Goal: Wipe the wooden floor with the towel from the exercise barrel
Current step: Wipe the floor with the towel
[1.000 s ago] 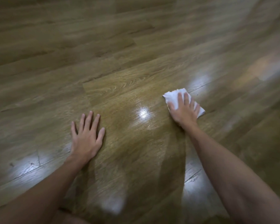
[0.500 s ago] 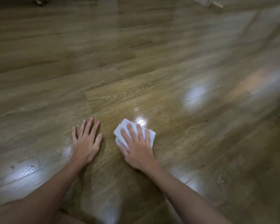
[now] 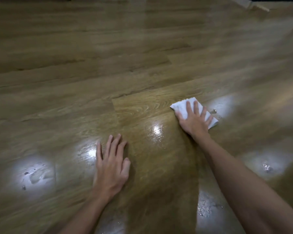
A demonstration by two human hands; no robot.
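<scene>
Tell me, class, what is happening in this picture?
A person is leaning over a wooden floor and wiping it. The right hand presses flat on a folded white towel, its fingers spread over the cloth. The left hand rests bare and open on the boards, apparently as a prop. The floor between the hands looks dark and glossy, possibly wet. A few small droplets sit just right of the towel.
</scene>
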